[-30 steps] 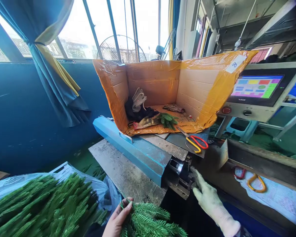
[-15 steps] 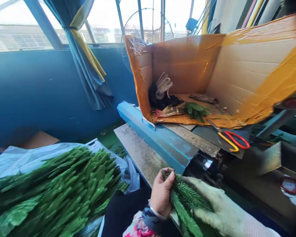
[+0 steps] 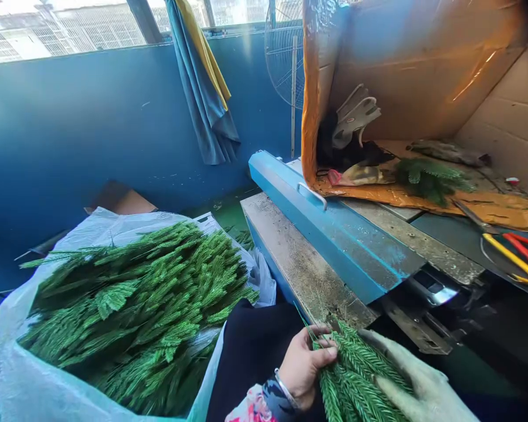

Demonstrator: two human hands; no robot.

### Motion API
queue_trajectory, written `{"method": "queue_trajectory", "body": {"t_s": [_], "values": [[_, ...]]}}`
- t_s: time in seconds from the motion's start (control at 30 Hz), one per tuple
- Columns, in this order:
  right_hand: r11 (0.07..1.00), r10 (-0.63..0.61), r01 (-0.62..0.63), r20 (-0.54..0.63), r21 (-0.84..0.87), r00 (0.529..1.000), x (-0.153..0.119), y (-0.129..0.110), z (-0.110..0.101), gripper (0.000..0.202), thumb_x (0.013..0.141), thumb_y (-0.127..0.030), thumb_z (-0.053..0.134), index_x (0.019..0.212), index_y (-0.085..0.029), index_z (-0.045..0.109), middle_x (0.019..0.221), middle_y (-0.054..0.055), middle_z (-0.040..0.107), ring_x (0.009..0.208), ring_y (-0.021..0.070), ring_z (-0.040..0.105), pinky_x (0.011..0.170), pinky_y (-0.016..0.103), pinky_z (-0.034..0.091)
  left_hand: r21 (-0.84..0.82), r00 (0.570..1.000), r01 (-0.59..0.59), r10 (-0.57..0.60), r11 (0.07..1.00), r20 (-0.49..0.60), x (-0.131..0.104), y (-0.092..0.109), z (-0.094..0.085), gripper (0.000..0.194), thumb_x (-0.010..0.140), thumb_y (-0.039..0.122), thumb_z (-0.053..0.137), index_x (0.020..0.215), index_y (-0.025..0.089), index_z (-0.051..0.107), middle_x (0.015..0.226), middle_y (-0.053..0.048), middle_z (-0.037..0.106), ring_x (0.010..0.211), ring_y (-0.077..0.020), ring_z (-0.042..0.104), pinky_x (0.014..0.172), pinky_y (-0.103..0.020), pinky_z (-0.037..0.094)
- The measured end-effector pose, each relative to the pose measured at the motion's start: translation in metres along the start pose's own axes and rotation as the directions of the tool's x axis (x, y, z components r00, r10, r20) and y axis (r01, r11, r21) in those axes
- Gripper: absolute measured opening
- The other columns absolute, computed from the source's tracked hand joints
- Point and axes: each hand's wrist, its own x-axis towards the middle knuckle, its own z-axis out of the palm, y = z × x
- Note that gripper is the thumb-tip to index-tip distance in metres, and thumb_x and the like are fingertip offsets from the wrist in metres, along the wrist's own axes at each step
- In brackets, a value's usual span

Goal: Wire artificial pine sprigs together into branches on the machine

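Note:
Several green artificial pine sprigs [image 3: 361,375] are held together low in the view, in front of the metal bench. My bare left hand [image 3: 305,363] pinches them at their stem end, and thin stems poke up past its fingers. On the right, my right hand [image 3: 422,381], in a pale glove, wraps round the needled part with thumb and fingers on either side. The lower ends of the sprigs run out of the frame. Left of my hands, a white plastic sack [image 3: 9,363] holds a large heap of similar pine sprigs [image 3: 158,305].
A blue machine cover [image 3: 330,228] with a handle lies along the metal bench [image 3: 290,240]. Behind it stands an open cardboard box [image 3: 400,99] containing gloves [image 3: 356,120] and a green sprig [image 3: 431,176]. Scissors [image 3: 510,249] with red and yellow handles lie at its front edge.
The view has swung left and down, so the sack shows more fully and the box sits farther right. Both hands still hold the pine sprigs.

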Motion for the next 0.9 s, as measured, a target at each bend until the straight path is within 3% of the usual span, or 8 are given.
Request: {"method": "queue_trajectory", "body": {"t_s": [0.13, 0.3, 0.47, 0.57, 0.67, 0.73, 0.83, 0.9], "values": [[0.995, -0.01, 0.009, -0.01, -0.095, 1.0, -0.006, 0.004, -0.003, 0.045, 0.085, -0.042, 0.038, 0.127, -0.028, 0.033, 0.13, 0.001, 0.042, 0.119, 0.0114, 0.041, 0.099, 0.022, 0.036, 0.019, 0.999, -0.041, 0.042, 0.999, -0.017, -0.002, -0.001, -0.002, 0.042, 0.046, 0.014, 0.081, 0.083, 0.009, 0.06, 0.067, -0.004, 0.062, 0.061, -0.0107, 0.056, 0.065, -0.024, 0.043], [0.986, -0.1, 0.106, 0.052, -0.126, 0.994, -0.01, -0.01, 0.006, 0.048, 0.083, -0.033, 0.04, 0.129, -0.02, 0.033, 0.13, 0.007, 0.043, 0.117, 0.0128, 0.043, 0.098, 0.02, 0.038, -0.042, 0.997, -0.027, 0.03, 0.999, 0.069, -0.004, 0.002, 0.0, 0.043, 0.05, 0.017, 0.08, 0.088, 0.009, 0.062, 0.078, -0.009, 0.066, 0.068, -0.0154, 0.06, 0.071, -0.03, 0.045], [0.986, -0.165, 0.162, 0.078, 0.038, 0.983, -0.013, -0.006, 0.006, 0.058, 0.079, -0.038, 0.048, 0.131, -0.017, 0.032, 0.132, 0.008, 0.042, 0.119, 0.0196, 0.042, 0.097, 0.024, 0.04, -0.101, 0.994, -0.005, 0.016, 0.995, 0.107, -0.005, 0.003, -0.001, 0.026, 0.055, 0.02, 0.077, 0.073, 0.01, 0.062, 0.065, -0.006, 0.065, 0.058, -0.0129, 0.059, 0.061, -0.025, 0.046], [0.991, -0.108, 0.11, -0.036, 0.076, 0.994, -0.013, 0.006, -0.003, 0.054, 0.082, -0.039, 0.045, 0.132, -0.023, 0.031, 0.133, 0.004, 0.042, 0.119, 0.0199, 0.041, 0.097, 0.027, 0.04, -0.121, 0.998, 0.008, 0.001, 0.993, 0.069, -0.003, 0.002, -0.004, 0.026, 0.052, 0.018, 0.079, 0.068, 0.011, 0.06, 0.059, -0.003, 0.063, 0.053, -0.0114, 0.057, 0.055, -0.023, 0.045], [0.978, -0.113, 0.068, -0.225, -0.2, 0.968, -0.01, 0.006, -0.008, 0.047, 0.083, -0.037, 0.044, 0.128, -0.026, 0.04, 0.128, 0.002, 0.047, 0.117, 0.0202, 0.044, 0.099, 0.032, 0.039, -0.124, 0.994, 0.052, -0.04, 0.991, 0.098, -0.001, 0.001, -0.005, 0.029, 0.055, 0.019, 0.077, 0.077, 0.012, 0.06, 0.06, -0.003, 0.063, 0.052, -0.012, 0.057, 0.056, -0.026, 0.045], [0.933, -0.198, 0.137, -0.156, -0.333, 0.968, -0.008, -0.001, -0.006, 0.045, 0.082, -0.034, 0.043, 0.126, -0.025, 0.044, 0.125, 0.004, 0.051, 0.114, 0.0198, 0.048, 0.097, 0.032, 0.041, -0.132, 0.992, 0.049, -0.034, 0.99, 0.119, 0.0, 0.0, -0.005, 0.035, 0.057, 0.018, 0.076, 0.087, 0.012, 0.06, 0.066, -0.005, 0.065, 0.057, -0.0138, 0.059, 0.06, -0.028, 0.047], [0.92, -0.224, 0.226, 0.044, -0.32, 0.974, -0.009, -0.009, 0.0, 0.045, 0.081, -0.028, 0.043, 0.126, -0.025, 0.045, 0.124, 0.005, 0.051, 0.113, 0.0199, 0.048, 0.095, 0.03, 0.043, -0.131, 0.993, 0.05, -0.035, 0.99, 0.112, -0.001, -0.001, -0.004, 0.035, 0.058, 0.018, 0.074, 0.088, 0.01, 0.059, 0.066, -0.007, 0.065, 0.058, -0.0151, 0.06, 0.06, -0.029, 0.047], [0.932, -0.201, 0.216, 0.083, -0.29, 0.976, -0.012, -0.005, 0.004, 0.047, 0.077, -0.026, 0.047, 0.124, -0.028, 0.047, 0.124, 0.004, 0.051, 0.114, 0.0221, 0.047, 0.094, 0.031, 0.043, -0.125, 0.996, 0.059, -0.049, 0.99, 0.078, -0.002, -0.003, -0.004, 0.029, 0.058, 0.018, 0.074, 0.082, 0.01, 0.059, 0.061, -0.006, 0.064, 0.054, -0.0146, 0.059, 0.057, -0.029, 0.046]]}}
